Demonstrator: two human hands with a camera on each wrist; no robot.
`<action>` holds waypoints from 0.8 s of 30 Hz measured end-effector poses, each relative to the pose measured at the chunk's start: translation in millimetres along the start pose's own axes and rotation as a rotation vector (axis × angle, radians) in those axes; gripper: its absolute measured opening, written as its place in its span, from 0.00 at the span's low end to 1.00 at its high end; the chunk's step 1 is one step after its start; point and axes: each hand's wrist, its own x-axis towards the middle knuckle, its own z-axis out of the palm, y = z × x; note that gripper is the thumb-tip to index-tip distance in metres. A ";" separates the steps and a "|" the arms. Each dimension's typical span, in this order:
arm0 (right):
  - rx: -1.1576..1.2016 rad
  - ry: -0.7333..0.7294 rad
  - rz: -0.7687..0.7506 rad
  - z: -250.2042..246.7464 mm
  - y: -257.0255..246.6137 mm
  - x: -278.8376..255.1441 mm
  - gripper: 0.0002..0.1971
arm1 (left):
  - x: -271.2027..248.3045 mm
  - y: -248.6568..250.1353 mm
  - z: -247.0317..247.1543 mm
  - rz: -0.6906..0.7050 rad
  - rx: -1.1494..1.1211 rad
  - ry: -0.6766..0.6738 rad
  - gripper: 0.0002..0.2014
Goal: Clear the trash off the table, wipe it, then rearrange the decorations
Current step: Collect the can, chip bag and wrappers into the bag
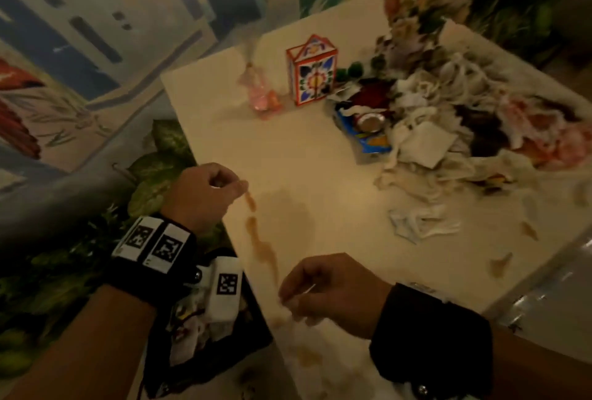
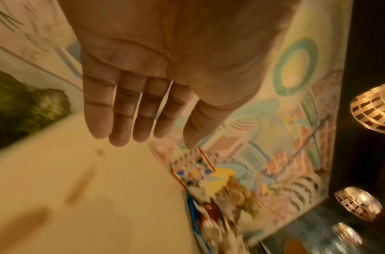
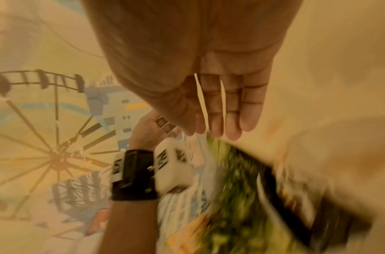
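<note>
A cream table (image 1: 304, 172) carries a heap of crumpled tissues and wrappers (image 1: 442, 130) at its right, with a crushed can (image 1: 370, 122) on a blue wrapper (image 1: 374, 143). A lone crumpled tissue (image 1: 423, 226) lies nearer me. Brown spill streaks (image 1: 259, 245) run along the left edge. A patterned red-edged box (image 1: 312, 71) and a pink vase (image 1: 261, 92) stand at the back, beside blurred flowers (image 1: 426, 5). My left hand (image 1: 221, 188) hovers over the left edge, its fingers (image 2: 130, 120) straight and empty. My right hand (image 1: 307, 297) hangs above the near edge, its fingers (image 3: 219, 116) straight and holding nothing.
A black-lined bin (image 1: 205, 335) with paper trash in it stands below the table's left edge, under my left wrist. Green plants (image 1: 160, 169) fill the floor to the left. Painted walls surround the table. More brown spots (image 1: 499, 265) mark the right side.
</note>
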 end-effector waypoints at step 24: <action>-0.640 0.529 -0.012 -279.6 -5.8 13.7 0.07 | 71.9 115.2 115.3 -0.293 -0.247 -0.097 0.09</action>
